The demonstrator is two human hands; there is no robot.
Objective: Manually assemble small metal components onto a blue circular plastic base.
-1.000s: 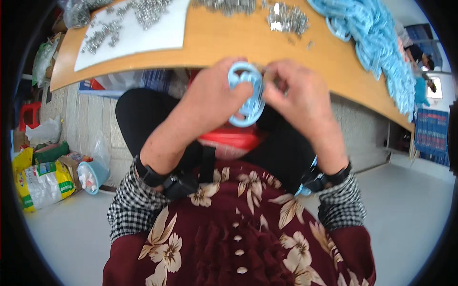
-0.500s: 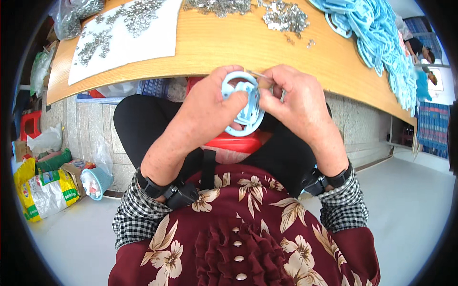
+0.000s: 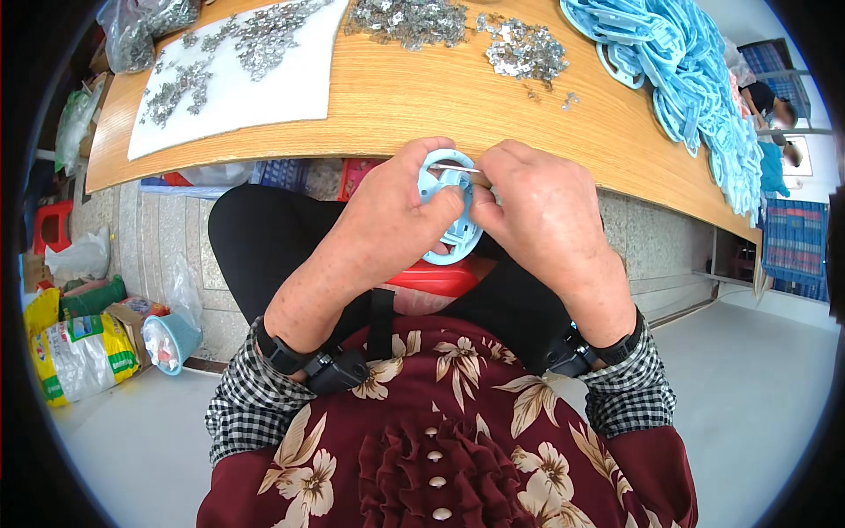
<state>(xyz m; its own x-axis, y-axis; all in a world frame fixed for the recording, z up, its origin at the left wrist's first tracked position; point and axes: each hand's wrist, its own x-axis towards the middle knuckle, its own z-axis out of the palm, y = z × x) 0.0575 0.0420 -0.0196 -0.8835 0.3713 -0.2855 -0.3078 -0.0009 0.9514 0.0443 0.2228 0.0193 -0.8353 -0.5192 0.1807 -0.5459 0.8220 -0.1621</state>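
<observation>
In front of the table's near edge, my left hand (image 3: 378, 211) grips a light-blue oval plastic frame (image 3: 461, 236), its thumb pressed across the middle. The frame has moulded ribs inside an outer ring. My right hand (image 3: 550, 202) is closed on a thin, silvery, rod-like metal tool (image 3: 456, 167), whose shaft points left across the upper opening of the frame. Right fingertips meet the frame's right rim. Whether they also pinch a small piece is hidden.
On the wooden table (image 3: 422, 101) lie small metal clips (image 3: 525, 51) in piles, some on a white sheet (image 3: 290, 97). Light-blue plastic frames (image 3: 669, 66) are heaped at the right. A red stool (image 3: 436, 280) is between my legs; a blue waste basket (image 3: 183, 341) stands left. Other people are far right.
The metal tool now lies inside the frame's upper opening rather than at its upper right edge. My right hand has turned over and shifted left; both hands are slightly lower.
</observation>
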